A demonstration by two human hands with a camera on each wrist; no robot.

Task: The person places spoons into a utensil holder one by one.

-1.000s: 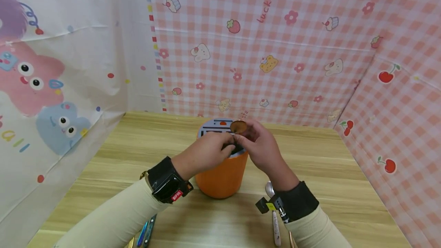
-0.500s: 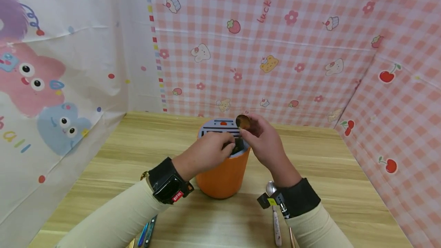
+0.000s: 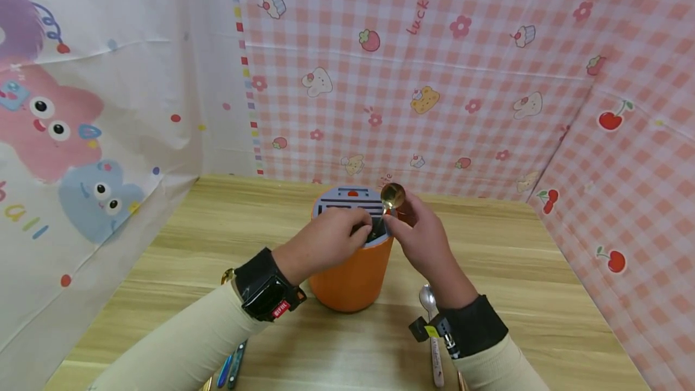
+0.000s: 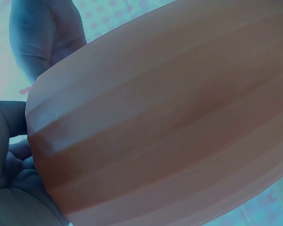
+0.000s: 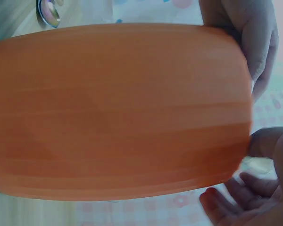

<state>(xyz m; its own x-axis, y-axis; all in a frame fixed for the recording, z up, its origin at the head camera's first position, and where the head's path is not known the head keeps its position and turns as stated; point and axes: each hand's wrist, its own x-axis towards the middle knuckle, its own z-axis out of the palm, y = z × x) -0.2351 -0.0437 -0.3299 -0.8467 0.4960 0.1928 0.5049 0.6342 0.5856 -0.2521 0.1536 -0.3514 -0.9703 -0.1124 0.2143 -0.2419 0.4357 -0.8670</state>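
An orange fluted utensil holder [image 3: 347, 279] stands upright on the table, its grey top [image 3: 333, 196] cut with dark slots. My right hand [image 3: 426, 231] pinches a gold spoon [image 3: 393, 195], bowl up, over the holder's right rim; the spoon's lower end is hidden near a dark opening [image 3: 378, 231]. My left hand [image 3: 326, 237] lies with bent fingers on the holder's front top; what lies between its fingertips is hidden. In the left wrist view, the left hand [image 4: 9, 165] touches the rim. The right wrist view shows the right hand [image 5: 254, 188] beside the rim.
A silver spoon with a pale patterned handle [image 3: 436, 361] lies partly behind my right wrist. Blue [image 3: 224, 373] and dark green [image 3: 236, 367] handles lie at front left. A gold bowl-shaped end [image 3: 228, 275] peeks past the left wrist. Printed cloth walls [image 3: 434, 137] border the table.
The right hand and the gold spoon have shifted to the right, and the spoon's bowl has turned to catch more light. My left hand stays put on the holder.
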